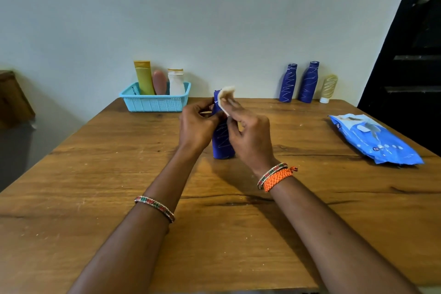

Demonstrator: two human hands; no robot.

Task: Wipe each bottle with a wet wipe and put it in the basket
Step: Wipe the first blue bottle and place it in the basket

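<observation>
Nearest you, the front stretch of the wooden counter (95, 174) carries only your forearms, so you have room to draw your elbows back or swing either way.

At the centre, the blue bottle (223, 141) stands upright on the counter, which lets the surface take its weight while you work. Your left hand (195, 126) grips its upper part from nine o'clock, fingers curled round it, likely to stop it tipping or turning. Your right hand (248, 136) comes in from three o'clock, pinching the wet wipe (225, 98) against the bottle's top; the wipe is crumpled and the motion blurs it, so how firmly it presses I cannot tell. The scribble marks lower on the body look still to be wiped.

At two o'clock the pack of wipes (374, 138) lies near the counter's right edge; mind it if you sweep outward.

Farther, at eleven o'clock, the turquoise basket (155, 102) sits against the wall, holding a yellow tube (143, 77), a pink bottle (159, 82) and a white bottle (176, 82). Its left end looks open, and the path there is unobstructed.

At one o'clock, along the back edge, two more blue bottles (288, 83) and a small clear bottle (328, 88) wait.
</observation>
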